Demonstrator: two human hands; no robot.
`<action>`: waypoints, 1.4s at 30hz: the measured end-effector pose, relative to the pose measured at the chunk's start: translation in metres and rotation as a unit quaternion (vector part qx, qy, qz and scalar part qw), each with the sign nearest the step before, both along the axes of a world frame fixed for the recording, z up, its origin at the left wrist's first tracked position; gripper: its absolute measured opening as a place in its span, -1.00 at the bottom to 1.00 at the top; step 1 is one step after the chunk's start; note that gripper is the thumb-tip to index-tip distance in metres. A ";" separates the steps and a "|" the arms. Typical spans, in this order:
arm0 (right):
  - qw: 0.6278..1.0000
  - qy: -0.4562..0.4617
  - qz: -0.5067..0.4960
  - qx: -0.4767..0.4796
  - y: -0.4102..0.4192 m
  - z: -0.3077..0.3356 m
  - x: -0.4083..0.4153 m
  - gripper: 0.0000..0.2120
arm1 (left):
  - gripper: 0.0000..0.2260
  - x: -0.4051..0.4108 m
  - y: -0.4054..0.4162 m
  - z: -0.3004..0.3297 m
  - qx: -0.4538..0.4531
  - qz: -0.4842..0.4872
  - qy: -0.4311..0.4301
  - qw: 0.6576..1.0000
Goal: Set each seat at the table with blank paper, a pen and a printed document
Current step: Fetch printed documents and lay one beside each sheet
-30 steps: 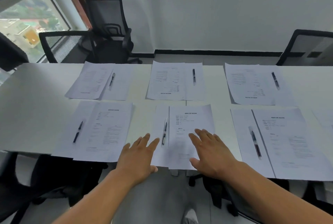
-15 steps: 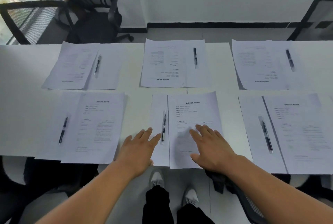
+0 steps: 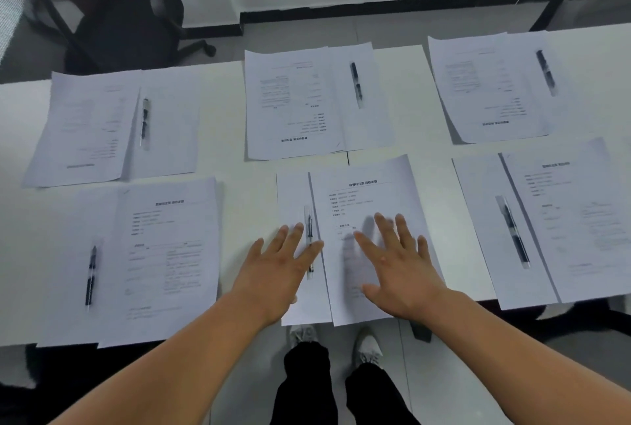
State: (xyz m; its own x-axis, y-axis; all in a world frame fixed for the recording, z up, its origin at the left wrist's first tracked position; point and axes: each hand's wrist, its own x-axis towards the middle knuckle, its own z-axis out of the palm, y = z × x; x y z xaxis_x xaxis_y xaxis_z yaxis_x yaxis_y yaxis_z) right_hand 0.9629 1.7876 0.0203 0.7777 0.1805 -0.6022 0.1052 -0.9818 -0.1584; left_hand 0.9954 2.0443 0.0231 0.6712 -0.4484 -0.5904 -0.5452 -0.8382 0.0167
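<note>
Both hands moved little — left hand lies flat beside the pen on blank paper, right hand flat on the printed document. Neither grips anything — final squaring; next, lift away gently.

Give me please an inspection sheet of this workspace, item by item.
Surface: white table, six place settings in two rows.
Job's things: near middle seat has blank paper, pen, printed document overlapping the blank sheet.
Clutter: nothing seen.
Grippers: left hand flat, fingers over the pen; right hand flat on the document.
Cables: nothing seen.
Surroundings: black office chair, white wall, grey floor.
</note>
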 end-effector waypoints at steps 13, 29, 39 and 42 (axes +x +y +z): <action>1.000 -0.002 -0.020 -0.003 -0.003 -0.017 -0.008 -0.14 | -0.06 -0.010 -0.006 -0.004 -0.008 0.007 0.000 1.000; 0.999 -0.005 -0.033 -0.005 -0.010 -0.013 -0.007 -0.14 | -0.04 -0.014 -0.008 -0.004 -0.004 0.022 -0.004 1.000; 1.000 -0.012 -0.027 -0.008 -0.012 -0.014 0.002 -0.13 | -0.04 -0.012 -0.010 -0.004 -0.004 0.035 -0.011 0.999; 1.000 -0.014 -0.025 -0.009 -0.014 -0.016 0.001 -0.13 | -0.04 -0.012 -0.010 -0.004 -0.005 0.039 -0.012 0.999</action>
State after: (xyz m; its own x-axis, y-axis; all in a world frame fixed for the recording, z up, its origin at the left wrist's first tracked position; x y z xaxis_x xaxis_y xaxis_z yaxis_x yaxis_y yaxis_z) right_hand 0.9635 1.7741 0.0047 0.8025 0.1307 -0.5822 0.0600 -0.9885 -0.1392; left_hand 0.9834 2.0346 0.0195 0.7176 -0.3999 -0.5702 -0.4792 -0.8776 0.0125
